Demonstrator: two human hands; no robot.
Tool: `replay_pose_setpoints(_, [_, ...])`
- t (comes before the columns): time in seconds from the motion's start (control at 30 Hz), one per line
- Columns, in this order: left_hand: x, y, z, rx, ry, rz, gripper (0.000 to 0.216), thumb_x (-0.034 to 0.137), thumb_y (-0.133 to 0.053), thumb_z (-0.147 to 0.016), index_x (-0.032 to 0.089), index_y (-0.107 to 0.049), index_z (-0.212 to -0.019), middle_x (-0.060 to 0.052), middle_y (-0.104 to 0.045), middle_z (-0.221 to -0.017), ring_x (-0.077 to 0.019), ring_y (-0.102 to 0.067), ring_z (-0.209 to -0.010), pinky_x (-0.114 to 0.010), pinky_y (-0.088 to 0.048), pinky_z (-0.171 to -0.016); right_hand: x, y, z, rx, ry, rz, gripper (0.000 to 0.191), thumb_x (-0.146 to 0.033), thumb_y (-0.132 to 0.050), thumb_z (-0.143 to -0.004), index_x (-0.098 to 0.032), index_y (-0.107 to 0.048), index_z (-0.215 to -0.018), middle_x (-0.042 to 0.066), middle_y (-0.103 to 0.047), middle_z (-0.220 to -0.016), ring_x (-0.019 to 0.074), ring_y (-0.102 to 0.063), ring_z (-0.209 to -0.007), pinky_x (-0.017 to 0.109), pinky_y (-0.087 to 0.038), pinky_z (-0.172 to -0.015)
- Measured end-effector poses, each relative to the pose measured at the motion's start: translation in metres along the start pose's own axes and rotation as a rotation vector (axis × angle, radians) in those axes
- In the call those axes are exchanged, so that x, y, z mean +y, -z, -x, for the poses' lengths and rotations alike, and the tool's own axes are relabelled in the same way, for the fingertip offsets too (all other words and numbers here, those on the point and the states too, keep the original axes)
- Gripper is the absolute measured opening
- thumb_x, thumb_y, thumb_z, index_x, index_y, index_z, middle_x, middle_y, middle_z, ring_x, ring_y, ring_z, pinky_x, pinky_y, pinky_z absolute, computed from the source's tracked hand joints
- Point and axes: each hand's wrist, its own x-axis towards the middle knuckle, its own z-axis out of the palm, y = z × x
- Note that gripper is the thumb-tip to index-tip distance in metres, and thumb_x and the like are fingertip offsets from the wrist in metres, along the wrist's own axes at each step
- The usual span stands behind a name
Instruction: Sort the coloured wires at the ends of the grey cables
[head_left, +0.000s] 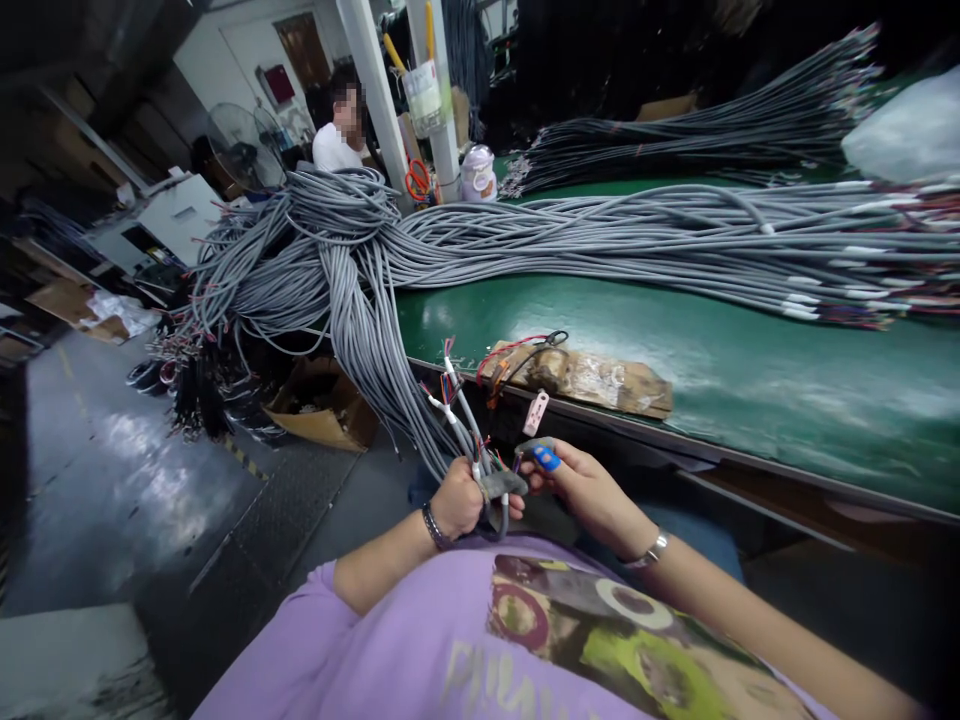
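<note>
My left hand (466, 497) is closed around the ends of several grey cables (386, 385), just in front of my purple shirt. Stripped ends with thin coloured wires (448, 388) and white wrapping stick up above this hand. A grey covering is on one of its fingers. Close by on the right, my right hand (574, 480) pinches at thin wires of a cable end, its fingertips partly hiding them. Blue tape (546, 458) is wrapped round one of its fingers, and another has a grey covering. The held cables hang down from a large grey bundle (345, 210) on the table.
The green table (750, 360) carries long grey cables (600, 235) and black cables (697, 125). At its front edge lies a taped cardboard piece (600, 380) with a pink tag (536, 413) hanging near it. A cardboard box (330, 410) stands below; a person (337, 145) sits behind.
</note>
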Motion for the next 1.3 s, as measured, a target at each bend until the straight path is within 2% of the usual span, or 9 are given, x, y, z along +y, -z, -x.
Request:
replay_pose_setpoints(0.1, [-0.004,-0.001,0.0,0.053,-0.033,-0.022,0.049,0.05,-0.084,-0.053,0.012,-0.06,-0.07,-0.004,-0.063,-0.054,-0.0174,-0.063,-0.05,-0.027,-0.052,-0.049,0.0,-0.001,0.004,0.01,-0.071,0.003,0.039,-0.054,-0.077,-0.067,-0.02,-0.068,-0.083,0.001,-0.062,-0.071,0.0109,-0.05,-0.057,0.026,-0.044,-0.055])
replay_pose_setpoints(0.3, [-0.004,-0.004,0.003,0.042,-0.029,-0.129,0.052,0.054,-0.082,-0.054,0.012,-0.061,-0.074,-0.004,-0.063,-0.055,-0.0229,-0.068,-0.059,-0.029,-0.054,-0.052,-0.02,-0.017,0.007,-0.065,-0.125,0.121,0.04,-0.054,-0.078,-0.064,-0.02,-0.057,-0.071,-0.001,-0.059,-0.056,0.0121,-0.051,-0.05,0.025,-0.036,-0.05])
replay_pose_setpoints(0.4, [-0.004,-0.006,0.005,0.053,-0.046,-0.139,0.052,0.054,-0.082,-0.053,0.012,-0.062,-0.074,-0.004,-0.063,-0.056,-0.0236,-0.068,-0.061,-0.029,-0.054,-0.052,-0.023,-0.018,0.006,-0.07,-0.111,0.162,0.04,-0.054,-0.077,-0.064,-0.02,-0.057,-0.071,-0.001,-0.06,-0.056,0.0127,-0.051,-0.051,0.026,-0.037,-0.05])
replay_pose_setpoints(0.63, [-0.005,-0.007,0.002,0.184,-0.095,0.005,0.052,0.056,-0.08,-0.057,0.012,-0.062,-0.079,-0.004,-0.064,-0.058,-0.0226,-0.068,-0.059,-0.029,-0.054,-0.053,-0.014,-0.012,0.004,0.017,-0.036,0.18,0.038,-0.053,-0.078,-0.063,-0.019,-0.062,-0.07,-0.001,-0.057,-0.061,0.0106,-0.046,-0.052,0.025,-0.038,-0.049])
replay_pose_setpoints(0.83, [-0.003,-0.001,0.002,-0.087,-0.01,-0.207,0.05,0.053,-0.081,-0.058,0.011,-0.065,-0.078,-0.005,-0.065,-0.059,-0.0204,-0.066,-0.055,-0.027,-0.052,-0.05,-0.006,-0.02,0.003,-0.09,-0.098,0.066,0.037,-0.053,-0.073,-0.07,-0.021,-0.055,-0.073,-0.003,-0.056,-0.051,0.0139,-0.052,-0.045,0.028,-0.041,-0.048])
replay_pose_setpoints(0.9, [-0.004,0.001,0.003,-0.096,-0.026,-0.231,0.049,0.053,-0.081,-0.059,0.011,-0.065,-0.079,-0.005,-0.066,-0.06,-0.0202,-0.066,-0.055,-0.027,-0.052,-0.05,-0.004,-0.019,0.002,-0.059,-0.086,0.101,0.039,-0.055,-0.073,-0.068,-0.021,-0.055,-0.072,-0.003,-0.055,-0.051,0.0135,-0.051,-0.044,0.028,-0.04,-0.046])
replay_pose_setpoints(1.07, [-0.007,-0.002,0.001,0.095,-0.054,-0.089,0.051,0.056,-0.078,-0.06,0.011,-0.062,-0.079,-0.005,-0.065,-0.058,-0.0206,-0.066,-0.053,-0.025,-0.049,-0.045,-0.004,-0.012,0.0,0.079,-0.011,0.259,0.045,-0.061,-0.073,-0.064,-0.02,-0.056,-0.065,-0.004,-0.048,-0.052,0.0099,-0.04,-0.047,0.025,-0.033,-0.045])
replay_pose_setpoints(1.2, [-0.005,-0.005,-0.002,0.204,-0.045,0.021,0.053,0.056,-0.08,-0.057,0.012,-0.06,-0.08,-0.006,-0.065,-0.057,-0.0211,-0.066,-0.052,-0.023,-0.045,-0.041,-0.005,-0.009,0.001,0.069,-0.002,0.302,0.047,-0.064,-0.071,-0.064,-0.02,-0.057,-0.065,-0.004,-0.047,-0.053,0.0097,-0.037,-0.048,0.025,-0.033,-0.046])
replay_pose_setpoints(1.3, [-0.003,-0.007,-0.003,0.26,-0.025,0.08,0.054,0.054,-0.082,-0.054,0.013,-0.059,-0.081,-0.005,-0.064,-0.057,-0.0217,-0.067,-0.054,-0.024,-0.048,-0.044,-0.007,-0.009,0.003,0.059,0.009,0.304,0.046,-0.063,-0.072,-0.064,-0.019,-0.059,-0.066,-0.003,-0.05,-0.056,0.0107,-0.04,-0.051,0.025,-0.035,-0.049])
